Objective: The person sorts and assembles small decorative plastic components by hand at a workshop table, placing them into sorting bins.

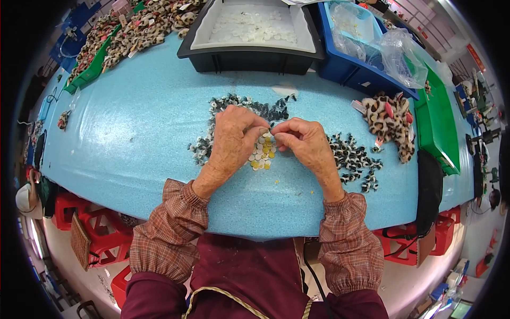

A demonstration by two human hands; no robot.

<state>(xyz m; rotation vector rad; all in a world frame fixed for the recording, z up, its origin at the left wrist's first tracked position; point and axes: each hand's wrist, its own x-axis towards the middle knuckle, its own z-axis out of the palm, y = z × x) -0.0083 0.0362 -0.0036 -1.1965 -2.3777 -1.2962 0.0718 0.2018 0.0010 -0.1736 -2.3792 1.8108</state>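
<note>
My left hand [234, 139] and my right hand [308, 142] meet over the middle of the blue table [154, 133], thumbs and forefingers pinched together. Whatever small piece they hold between the fingertips is too small to name. Just below the fingertips lies a little heap of round white and yellow discs [261, 158]. Behind and left of my hands spreads a pile of small black and white plastic parts [273, 110], partly covered by my left hand. To the right of my right hand sits another group of small black-and-white pieces [353, 158].
A black tray with a white liner [194, 52] holds pale discs at the back. Beside it stands a blue crate [348, 74] with plastic bags. Spotted plush pieces [390, 122] lie at right near a green tray [438, 127]; more plush [143, 34] is heaped far left.
</note>
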